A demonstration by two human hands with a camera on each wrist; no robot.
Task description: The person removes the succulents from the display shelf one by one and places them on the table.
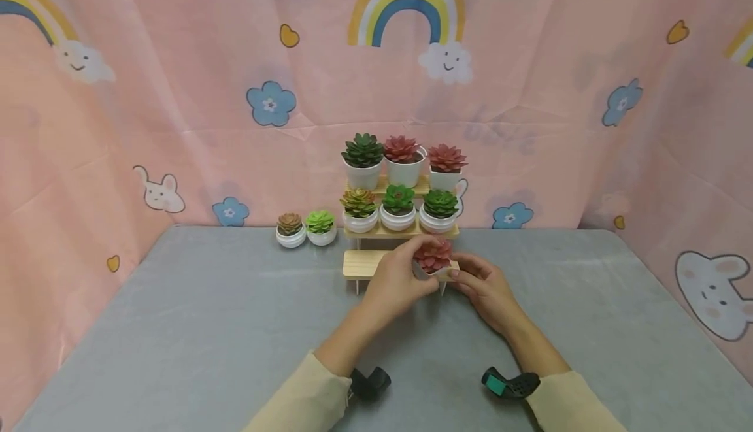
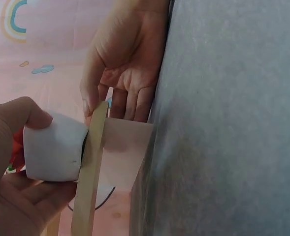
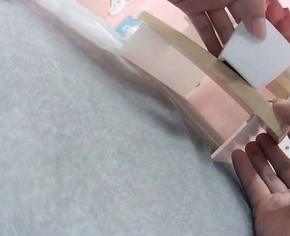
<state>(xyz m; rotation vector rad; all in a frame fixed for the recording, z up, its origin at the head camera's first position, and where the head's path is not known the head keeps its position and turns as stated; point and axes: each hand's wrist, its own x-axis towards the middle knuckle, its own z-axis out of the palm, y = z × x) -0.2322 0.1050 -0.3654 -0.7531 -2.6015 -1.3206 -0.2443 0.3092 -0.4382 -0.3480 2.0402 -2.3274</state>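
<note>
Grey table (image 1: 176, 327): left hand (image 1: 395, 282) grips white pot (image 2: 51, 147); wrist views show right hand (image 3: 277, 191) open.

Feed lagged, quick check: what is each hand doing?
Left hand: grips the small white pot of red succulent.
Right hand: open, thumb on the lowest wooden shelf.

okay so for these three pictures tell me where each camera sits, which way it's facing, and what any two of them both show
Head: worn on the head, facing forward and down at the wooden stand; left hand, right hand and both sleeves show.
Left wrist: beside the left hand, facing the white pot at the shelf edge.
Right wrist: low over the grey table, looking up at the shelf; right hand shows.
Shared: both wrist views show the pot and both hands.
</note>
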